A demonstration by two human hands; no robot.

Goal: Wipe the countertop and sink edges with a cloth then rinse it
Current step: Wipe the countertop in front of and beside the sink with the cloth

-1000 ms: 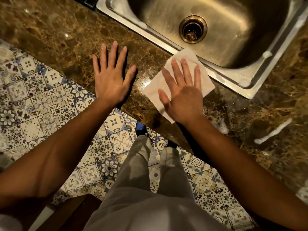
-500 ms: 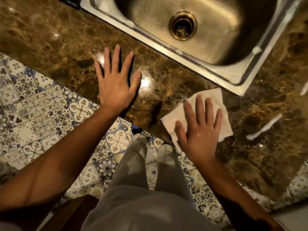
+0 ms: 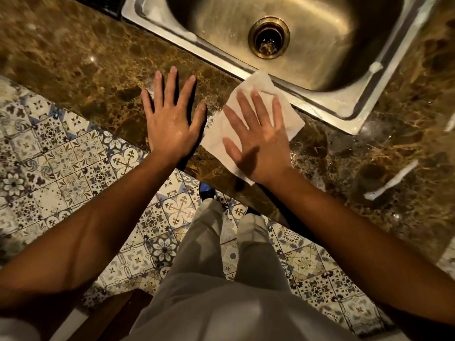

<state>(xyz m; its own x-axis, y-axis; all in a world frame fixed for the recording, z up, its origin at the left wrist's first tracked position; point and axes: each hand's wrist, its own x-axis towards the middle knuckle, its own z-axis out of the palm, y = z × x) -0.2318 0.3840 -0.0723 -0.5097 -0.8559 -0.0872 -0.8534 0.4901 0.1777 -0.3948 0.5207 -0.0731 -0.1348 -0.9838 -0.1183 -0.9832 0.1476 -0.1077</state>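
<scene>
Our right hand (image 3: pixel 258 141) is flat, fingers spread, pressing the cloth (image 3: pixel 290 119) on the bench (image 3: pixel 98 77); sink (image 3: pixel 248 67) rim just beyond the fingertips. Left hand (image 3: pixel 171 119) (empty) splayed flat beside it.

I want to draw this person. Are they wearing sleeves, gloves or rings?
No. Both forearms are bare to the picture's edge: no sleeves show, and no gloves, rings or watch on the left hand or right hand. Water droplets glisten on both. Nails look short and unpainted.
</scene>
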